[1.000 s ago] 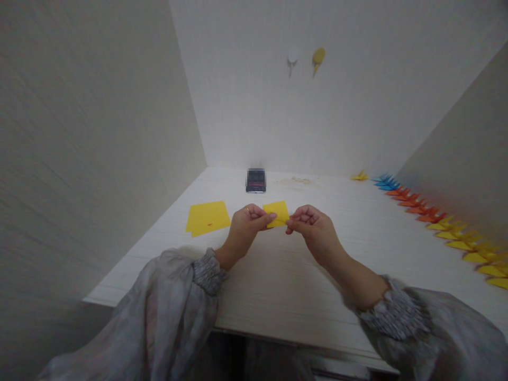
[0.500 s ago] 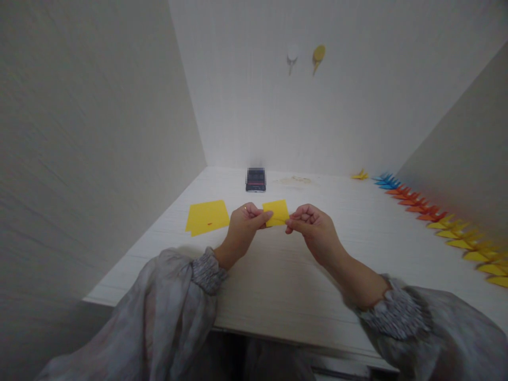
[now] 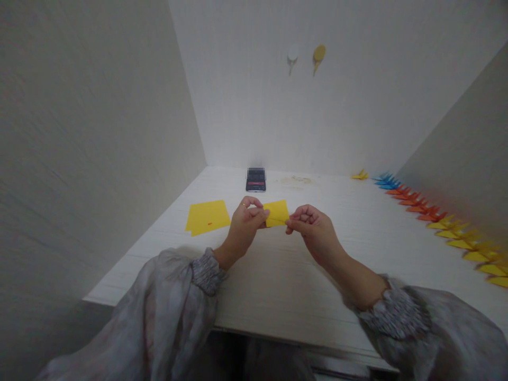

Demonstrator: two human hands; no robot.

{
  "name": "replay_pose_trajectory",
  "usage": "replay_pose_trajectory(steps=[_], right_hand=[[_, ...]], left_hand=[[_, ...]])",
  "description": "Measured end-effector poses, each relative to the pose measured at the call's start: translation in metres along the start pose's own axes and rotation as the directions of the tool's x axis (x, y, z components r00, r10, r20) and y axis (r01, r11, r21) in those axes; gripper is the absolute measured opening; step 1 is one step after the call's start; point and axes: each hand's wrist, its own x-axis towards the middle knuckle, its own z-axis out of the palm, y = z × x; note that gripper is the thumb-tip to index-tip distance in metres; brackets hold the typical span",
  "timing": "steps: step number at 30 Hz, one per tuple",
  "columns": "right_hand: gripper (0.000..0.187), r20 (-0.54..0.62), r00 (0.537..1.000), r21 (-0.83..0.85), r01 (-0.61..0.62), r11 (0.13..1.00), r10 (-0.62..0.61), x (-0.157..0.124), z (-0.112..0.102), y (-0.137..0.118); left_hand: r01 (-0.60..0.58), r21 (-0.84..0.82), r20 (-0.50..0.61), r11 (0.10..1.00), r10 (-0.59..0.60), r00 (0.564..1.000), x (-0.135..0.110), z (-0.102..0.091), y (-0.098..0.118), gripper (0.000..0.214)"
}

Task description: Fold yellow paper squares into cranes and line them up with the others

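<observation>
Grey sleeves [image 3: 170, 301] come in over the front edge of the desk [image 3: 286, 291], and beyond them our two hands meet at one piece of yellow paper [image 3: 277, 209]. It sits between them over the middle of the desk, apparently lifted off the surface. Our right hand [image 3: 317, 233] pinches its lower right corner between thumb and finger; our left hand [image 3: 244, 227] has the thumb pressed on its left margin, the index finger arched above.

We judge the paper very light, thin and easily bent, springy along a fold, and liable to crease or tear if pulled hard; edges and corners are the places to take it. Its upper edge faces the desk's back edge, rising slightly to the right, and a line, crease or layer edge, crosses it from side to side. We cannot settle a long axis: the left thumb covers part, and what shows looks nearly square.

Further off, yellow sheets [image 3: 206, 214] lie towards the desk's left edge, and a phone [image 3: 256, 186] near its back edge.
</observation>
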Motion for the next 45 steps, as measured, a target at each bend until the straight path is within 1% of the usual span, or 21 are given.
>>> replay_pose_trajectory(steps=[6,13,16,19,22,27,30,34,37,41,43,45], right_hand=[[0.02,0.018,0.999,-0.025,-0.037,0.999,0.037,-0.001,0.002,0.001],[0.026,0.044,0.993,-0.088,-0.107,0.99,0.111,-0.003,0.009,-0.002],[0.028,0.059,0.992,-0.11,-0.104,0.988,0.111,-0.003,0.01,-0.003],[0.029,0.065,0.993,-0.095,-0.094,0.991,0.101,-0.003,0.008,-0.002],[0.031,0.066,0.991,-0.088,-0.109,0.99,0.115,-0.002,0.007,-0.001],[0.033,0.08,0.991,-0.097,-0.103,0.99,0.111,-0.001,0.007,-0.002],[0.034,0.087,0.99,-0.099,-0.101,0.99,0.11,0.0,0.006,-0.003],[0.033,0.107,0.98,-0.156,-0.151,0.976,0.169,0.002,0.001,-0.002],[0.032,0.09,0.977,-0.154,-0.179,0.972,0.194,0.003,-0.004,-0.001],[0.033,0.038,0.983,-0.106,-0.176,0.979,0.181,0.004,-0.006,-0.003],[0.028,0.035,0.981,-0.102,-0.189,0.977,0.193,0.003,-0.004,-0.004],[0.023,0.056,0.971,-0.12,-0.226,0.967,0.234,0.002,-0.002,-0.005]], left_hand=[[0.057,0.029,0.061,0.998,-0.059,0.996,-0.001,0.0,-0.001,0.046],[0.073,0.046,0.051,0.996,-0.076,0.996,-0.002,0.001,-0.003,0.049],[0.092,0.081,0.04,0.993,-0.095,0.995,-0.002,0.002,-0.003,0.05],[0.107,0.09,0.03,0.99,-0.11,0.993,-0.002,0.002,-0.003,0.048],[0.117,0.111,-0.008,0.987,-0.117,0.993,-0.002,0.001,-0.001,0.045],[0.115,0.142,-0.08,0.983,-0.104,0.991,-0.001,0.0,0.001,0.041],[0.099,0.129,-0.069,0.987,-0.091,0.993,0.0,-0.002,0.0,0.039],[0.045,0.158,-0.042,0.986,-0.039,0.998,0.0,-0.004,-0.004,0.035],[0.027,0.18,-0.064,0.983,-0.015,0.998,0.001,-0.005,-0.004,0.036],[0.022,0.206,-0.104,0.978,-0.001,0.995,0.002,-0.005,-0.002,0.037],[0.011,0.205,-0.093,0.979,0.009,0.996,0.001,-0.005,-0.001,0.037],[-0.007,0.202,-0.07,0.979,0.022,0.997,0.001,-0.004,0.0,0.035]])
